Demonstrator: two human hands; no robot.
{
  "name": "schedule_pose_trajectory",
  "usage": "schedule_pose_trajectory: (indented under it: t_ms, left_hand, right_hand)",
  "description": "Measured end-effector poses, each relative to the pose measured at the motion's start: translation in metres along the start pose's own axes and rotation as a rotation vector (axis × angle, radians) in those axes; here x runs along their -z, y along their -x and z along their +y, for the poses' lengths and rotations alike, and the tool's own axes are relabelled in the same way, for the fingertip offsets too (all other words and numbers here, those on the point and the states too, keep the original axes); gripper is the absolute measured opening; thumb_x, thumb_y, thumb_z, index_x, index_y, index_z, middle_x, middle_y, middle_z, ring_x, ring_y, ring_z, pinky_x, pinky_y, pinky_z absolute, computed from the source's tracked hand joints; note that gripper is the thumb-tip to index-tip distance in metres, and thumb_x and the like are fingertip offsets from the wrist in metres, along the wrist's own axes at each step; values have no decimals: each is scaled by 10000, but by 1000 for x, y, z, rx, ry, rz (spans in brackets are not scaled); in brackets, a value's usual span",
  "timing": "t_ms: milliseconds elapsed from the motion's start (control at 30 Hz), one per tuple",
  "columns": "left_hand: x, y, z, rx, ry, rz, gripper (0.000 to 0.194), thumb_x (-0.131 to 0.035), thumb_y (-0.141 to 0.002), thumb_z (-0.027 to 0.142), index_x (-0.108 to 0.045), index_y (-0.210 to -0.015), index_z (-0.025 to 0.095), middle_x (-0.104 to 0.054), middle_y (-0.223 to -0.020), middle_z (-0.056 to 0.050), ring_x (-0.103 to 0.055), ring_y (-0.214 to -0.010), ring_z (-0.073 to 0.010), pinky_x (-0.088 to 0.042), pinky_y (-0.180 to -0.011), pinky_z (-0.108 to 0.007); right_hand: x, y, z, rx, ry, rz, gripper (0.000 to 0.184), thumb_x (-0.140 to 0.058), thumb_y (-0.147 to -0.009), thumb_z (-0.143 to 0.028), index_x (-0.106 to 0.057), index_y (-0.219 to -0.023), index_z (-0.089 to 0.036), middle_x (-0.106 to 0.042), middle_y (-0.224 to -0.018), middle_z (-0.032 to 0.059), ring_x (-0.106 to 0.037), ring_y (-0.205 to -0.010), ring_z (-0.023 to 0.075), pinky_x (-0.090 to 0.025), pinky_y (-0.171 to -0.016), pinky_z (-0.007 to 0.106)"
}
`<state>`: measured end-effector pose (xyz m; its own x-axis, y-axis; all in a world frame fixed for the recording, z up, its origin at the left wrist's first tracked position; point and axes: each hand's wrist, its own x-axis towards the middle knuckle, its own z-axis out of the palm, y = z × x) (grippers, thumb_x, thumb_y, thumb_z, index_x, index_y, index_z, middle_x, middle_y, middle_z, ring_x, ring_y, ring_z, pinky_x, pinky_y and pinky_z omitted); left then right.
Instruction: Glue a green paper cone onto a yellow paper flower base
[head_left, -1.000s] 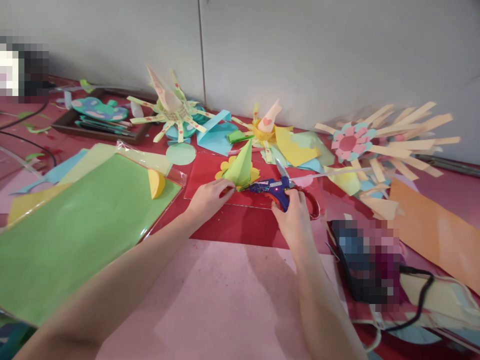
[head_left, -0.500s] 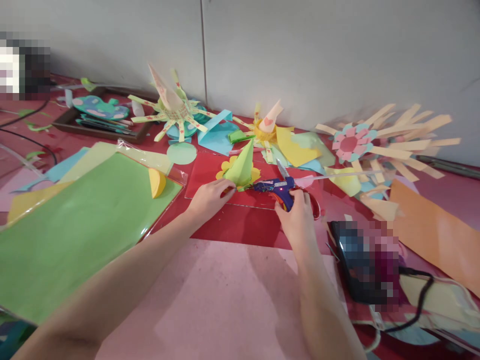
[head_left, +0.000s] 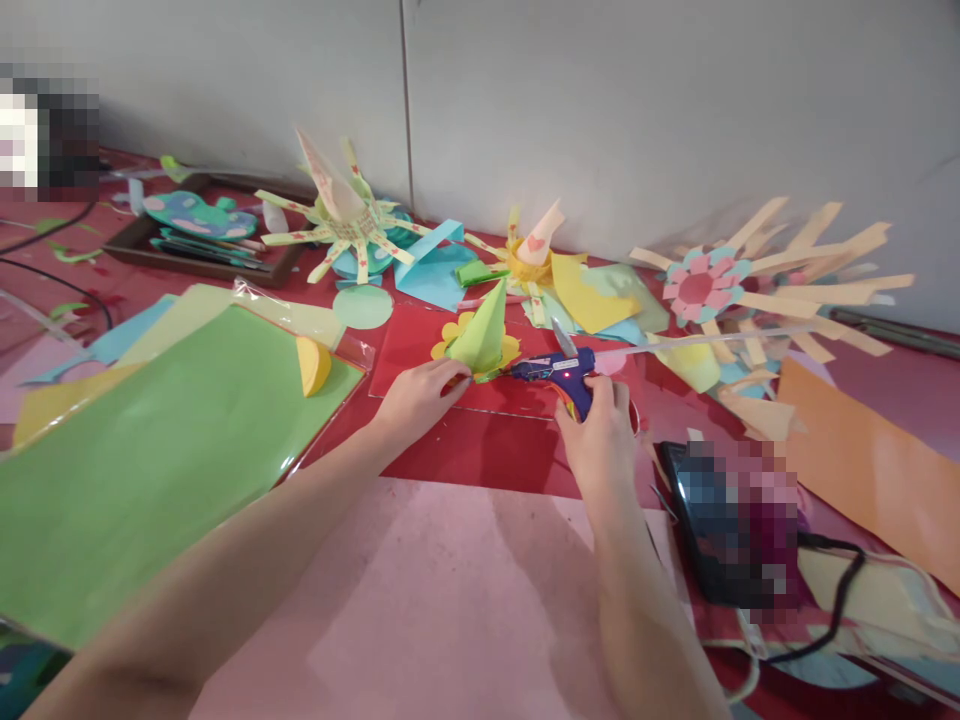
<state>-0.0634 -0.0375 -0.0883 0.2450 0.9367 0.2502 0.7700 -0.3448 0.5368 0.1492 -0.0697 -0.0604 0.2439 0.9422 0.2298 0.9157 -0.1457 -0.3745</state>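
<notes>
My right hand (head_left: 602, 432) is wrapped round the handle of a purple glue gun (head_left: 564, 370), its nozzle pointing left. A clear glue stick (head_left: 705, 339) juts from the gun's back. Just left of the nozzle stands a light green paper cone (head_left: 484, 335) with yellow petals (head_left: 442, 345) round its base. My left hand (head_left: 421, 402) is closed, its fingertips pinching the cone's lower edge; exactly what part they grip is partly hidden. Beneath lies a red sheet (head_left: 397, 365). A scissors blade (head_left: 564, 338) shows behind the gun.
A pink sheet (head_left: 450, 600) covers the front. Green paper in a plastic sleeve (head_left: 172, 480) lies left. Paper figures with strips (head_left: 352, 225) stand by the wall (head_left: 637, 110). At right are a phone (head_left: 712, 520), its cable (head_left: 844, 600) and orange paper (head_left: 862, 450).
My right hand and the glue gun have shifted slightly to the right, with the nozzle drawn a little away from the cone. My left hand and the cone stay in place.
</notes>
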Motion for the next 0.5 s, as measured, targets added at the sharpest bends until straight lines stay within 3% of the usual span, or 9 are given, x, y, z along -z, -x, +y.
schedule_pose_trajectory:
  t_ms: [233,500]
  left_hand:
    - [0,0,-1,-13,-16,9,164,-493,-870,239,-654,-895,220,-721,-927,-13,-669,-778,-149,-493,-651,-226]
    - [0,0,0,0,-14,-5,162,-493,-872,233,-651,-904,216,-717,-940,-18,-669,-786,-157,-491,-658,-238]
  right_hand:
    - [-1,0,0,19,18,50,253,-474,-803,-319,-504,-1034,-221,-535,-1061,92,-582,-876,240,-390,-529,278]
    - [0,-4,0,-72,-6,-5,297,-536,-777,-347,-496,-1041,-217,-539,-1082,98,-579,-921,264,-431,-592,319]
